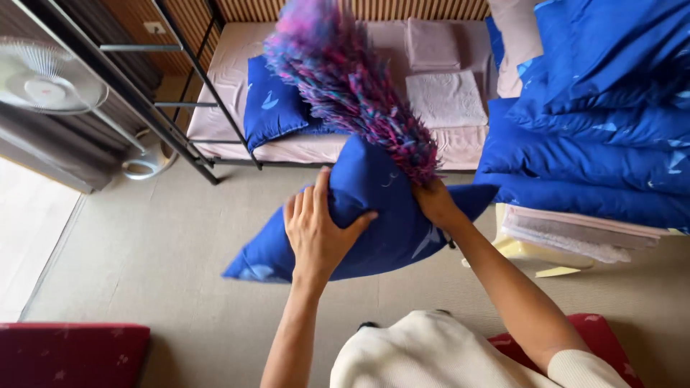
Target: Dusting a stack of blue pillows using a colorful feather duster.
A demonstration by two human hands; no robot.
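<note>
Left hand [316, 233] is clamped on a blue pillow [374, 215], fingers spread over its top edge, thumb pressed into the front face. The pillow is held up in the air, above the beige floor [144, 237] and in front of the bed [230, 86]. One corner points down-left, another sticks out to the right.

Right hand [435, 201] is clenched round the base of a duster [352, 86]; the handle itself is hidden in the fist. The pink, purple and teal duster head angles up and to the left from the hand, and its lower end touches the pillow's top.

On the bed: a second blue pillow [277, 104] on the pink sheet, and two folded pale towels [445, 97] beside it. Blue duvet [604, 108] is heaped at right, over a pale folded mattress [568, 233]. White fan [50, 79] stands at far left, next to the bed's black metal frame [180, 93]. Red cushions [68, 352] lie at the bottom left.
</note>
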